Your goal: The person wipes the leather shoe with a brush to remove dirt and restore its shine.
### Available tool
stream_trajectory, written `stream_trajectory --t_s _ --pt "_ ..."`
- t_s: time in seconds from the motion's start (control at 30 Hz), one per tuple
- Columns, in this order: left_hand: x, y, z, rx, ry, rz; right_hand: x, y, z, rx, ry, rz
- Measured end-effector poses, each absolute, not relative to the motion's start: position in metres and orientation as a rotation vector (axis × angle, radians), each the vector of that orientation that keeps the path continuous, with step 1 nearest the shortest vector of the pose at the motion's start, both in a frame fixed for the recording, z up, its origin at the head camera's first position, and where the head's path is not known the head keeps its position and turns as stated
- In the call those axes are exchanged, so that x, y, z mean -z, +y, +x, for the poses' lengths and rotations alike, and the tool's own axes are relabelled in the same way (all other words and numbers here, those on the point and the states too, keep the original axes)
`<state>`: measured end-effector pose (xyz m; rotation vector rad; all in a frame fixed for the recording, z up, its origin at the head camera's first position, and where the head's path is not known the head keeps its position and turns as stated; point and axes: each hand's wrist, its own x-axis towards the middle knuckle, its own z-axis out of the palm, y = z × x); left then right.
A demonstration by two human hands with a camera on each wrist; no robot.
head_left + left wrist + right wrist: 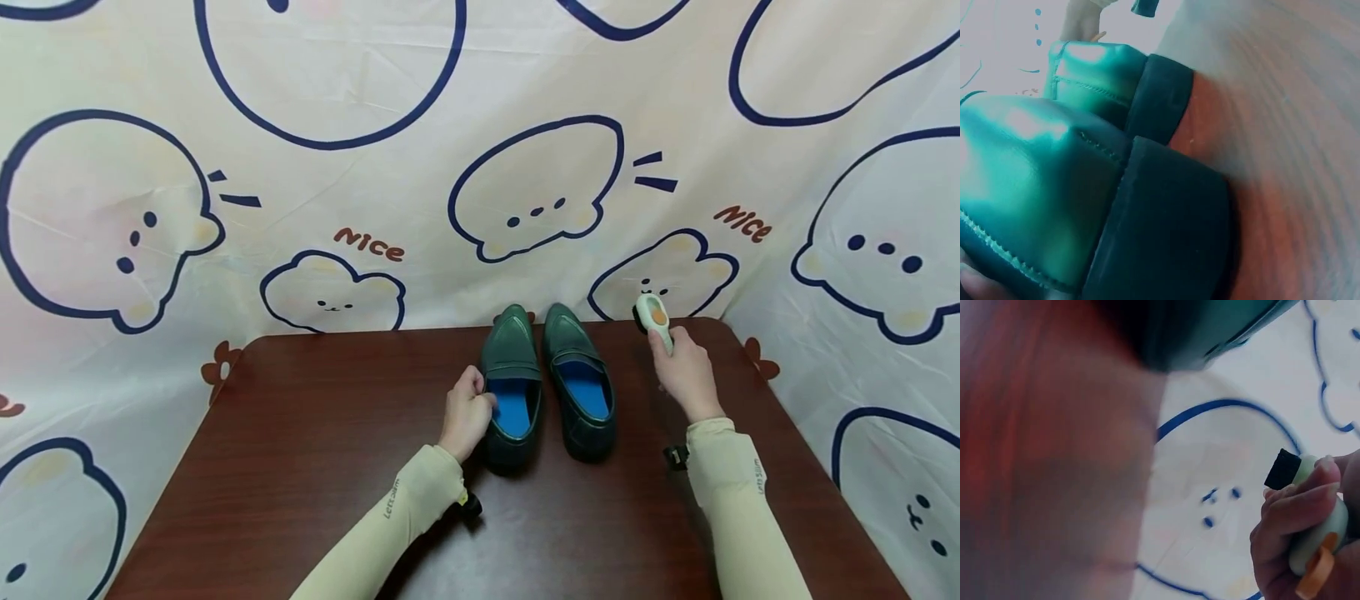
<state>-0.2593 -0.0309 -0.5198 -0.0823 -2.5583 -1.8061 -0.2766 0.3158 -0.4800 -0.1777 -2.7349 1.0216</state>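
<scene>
Two dark green loafers with blue insoles stand side by side on the brown table, toes toward the back. My left hand (467,414) grips the left loafer (512,354) by the outer side of its opening. In the left wrist view the heel of that loafer (1029,181) looms large, with a fingertip at the lower left. The right loafer (573,342) stands next to it, untouched. My right hand (686,375) holds a small pale green brush (655,321) with a black head, raised right of the loafers. An orange loop (1317,575) hangs from its handle in the right wrist view.
The brown table (322,417) ends just behind the loafers' toes. A pale cloth (420,192) with blue cartoon outlines hangs behind it and along both sides.
</scene>
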Motion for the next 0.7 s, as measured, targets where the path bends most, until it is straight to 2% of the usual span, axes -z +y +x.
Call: stream_trajectory --t_s 0.17,0.7 --pt "0.523 -0.023 -0.257 1.903 -2.536 -0.034 0.493 0.333 -0.277 -0.960 -2.792 -0.236" --pt "0.527 -0.015 -0.254 2.025 -2.509 -0.097 0.525 0.351 -0.283 -0.793 -2.979 -0.367"
